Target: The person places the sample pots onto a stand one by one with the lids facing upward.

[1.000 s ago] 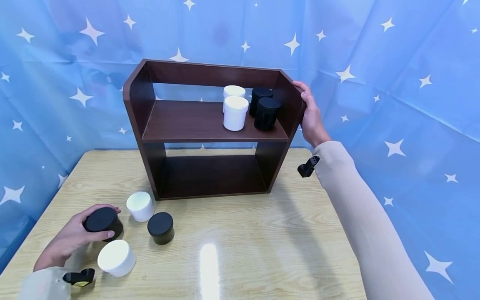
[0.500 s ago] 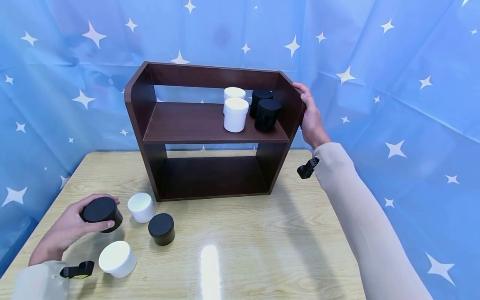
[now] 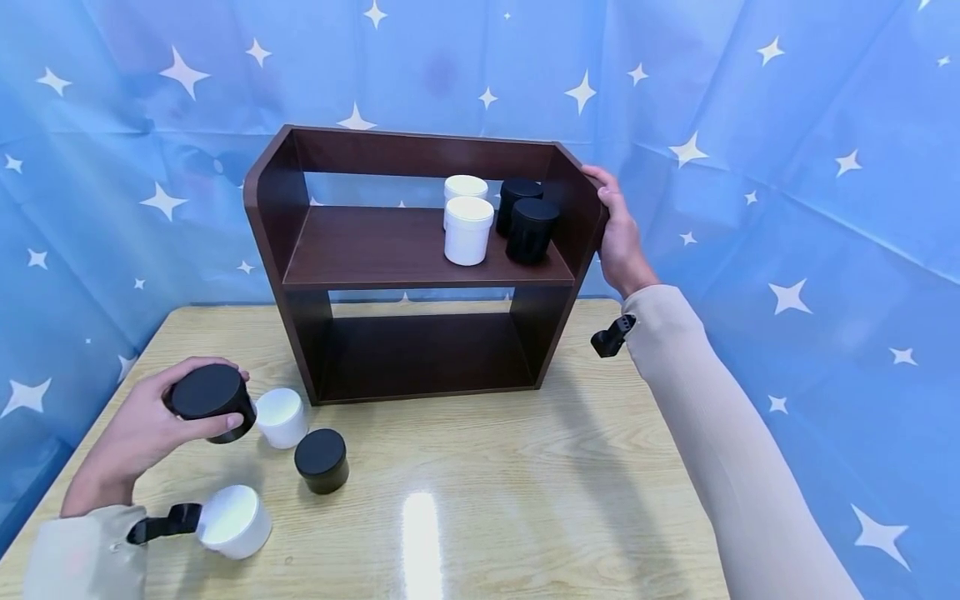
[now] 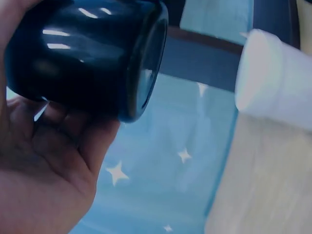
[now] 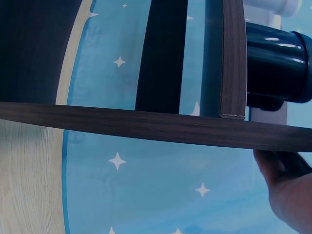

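My left hand (image 3: 142, 429) holds a black lidded jar (image 3: 212, 402) above the table, thumb on its near side. The left wrist view shows the same black jar (image 4: 87, 53) with fingers wrapped around it. Close by stand a white jar (image 3: 281, 418), a shorter-looking black jar (image 3: 322, 462) and another white jar (image 3: 235, 523). At the right, my right hand (image 3: 624, 246) grips the upper side edge of a dark brown two-tier shelf (image 3: 427, 283). Its fingers are partly hidden behind the side panel in the right wrist view (image 5: 287, 192).
On the shelf's upper tier, two white jars (image 3: 468, 232) stand left of two black jars (image 3: 532, 232). A light wood table (image 3: 510, 500) bears the shelf. Behind hangs a blue curtain (image 3: 750, 108) with white stars.
My left hand has lifted the black jar off the table, moving it up and away from me. The right hand stays on the shelf's side.
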